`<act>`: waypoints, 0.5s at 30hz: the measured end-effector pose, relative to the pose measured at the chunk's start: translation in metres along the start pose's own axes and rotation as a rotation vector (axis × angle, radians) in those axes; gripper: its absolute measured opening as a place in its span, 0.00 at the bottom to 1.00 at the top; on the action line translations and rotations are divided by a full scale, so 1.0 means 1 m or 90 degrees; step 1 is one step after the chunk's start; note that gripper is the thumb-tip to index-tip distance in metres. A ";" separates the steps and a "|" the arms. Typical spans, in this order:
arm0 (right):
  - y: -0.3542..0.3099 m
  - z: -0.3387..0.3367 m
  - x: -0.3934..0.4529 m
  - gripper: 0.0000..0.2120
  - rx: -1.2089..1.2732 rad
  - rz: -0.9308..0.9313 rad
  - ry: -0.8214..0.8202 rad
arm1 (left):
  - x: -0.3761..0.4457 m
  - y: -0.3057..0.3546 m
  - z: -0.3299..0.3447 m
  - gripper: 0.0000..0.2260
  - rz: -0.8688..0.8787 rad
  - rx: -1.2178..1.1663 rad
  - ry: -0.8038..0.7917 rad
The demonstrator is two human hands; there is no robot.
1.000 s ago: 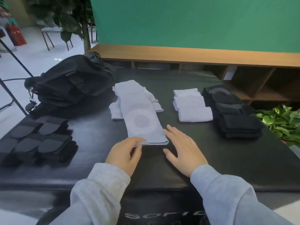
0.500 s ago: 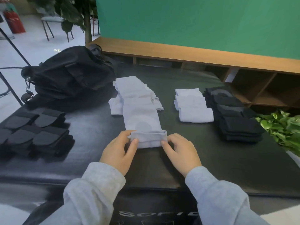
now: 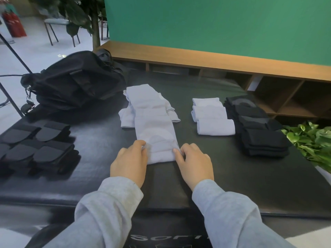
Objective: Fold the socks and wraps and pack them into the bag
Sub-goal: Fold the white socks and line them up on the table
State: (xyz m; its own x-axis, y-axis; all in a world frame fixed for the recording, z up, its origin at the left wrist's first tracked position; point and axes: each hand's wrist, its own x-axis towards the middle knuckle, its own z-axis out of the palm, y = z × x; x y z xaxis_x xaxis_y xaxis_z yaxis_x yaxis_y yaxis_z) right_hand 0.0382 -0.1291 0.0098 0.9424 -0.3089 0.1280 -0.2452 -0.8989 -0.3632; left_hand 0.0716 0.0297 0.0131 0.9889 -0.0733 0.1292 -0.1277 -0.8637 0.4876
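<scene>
- Left hand (image 3: 129, 162) and right hand (image 3: 194, 163) pinch the sock's (image 3: 155, 129) rolled near end, one per side, likely to keep the roll even.
- Sock lies mid-worktop; bag (image 3: 75, 83) waits at the far-left corner.

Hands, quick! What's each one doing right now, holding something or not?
Left hand: closed, pinching the left end of the rolled-up white sock.
Right hand: closed, pinching the right end of the same sock.

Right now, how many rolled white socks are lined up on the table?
3, in a row right of the hands: far roll, middle roll, near roll, beside the black sock stack. None looks hidden.
</scene>
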 end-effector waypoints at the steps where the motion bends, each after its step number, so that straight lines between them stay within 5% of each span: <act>1: -0.001 0.000 0.000 0.16 -0.022 0.001 -0.001 | 0.001 0.001 0.000 0.13 -0.003 0.010 -0.002; 11: -0.004 0.001 -0.003 0.10 0.033 0.018 0.070 | -0.002 -0.009 0.006 0.20 0.079 0.019 0.006; 15: -0.003 0.003 -0.001 0.16 -0.008 -0.025 0.049 | -0.002 -0.010 0.008 0.10 0.102 -0.033 0.033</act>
State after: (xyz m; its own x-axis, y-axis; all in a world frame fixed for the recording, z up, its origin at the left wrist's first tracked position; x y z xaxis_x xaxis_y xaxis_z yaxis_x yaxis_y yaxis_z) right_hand 0.0389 -0.1253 0.0084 0.9315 -0.2951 0.2125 -0.2112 -0.9147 -0.3445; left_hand 0.0716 0.0342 0.0016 0.9506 -0.1812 0.2519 -0.2883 -0.8158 0.5013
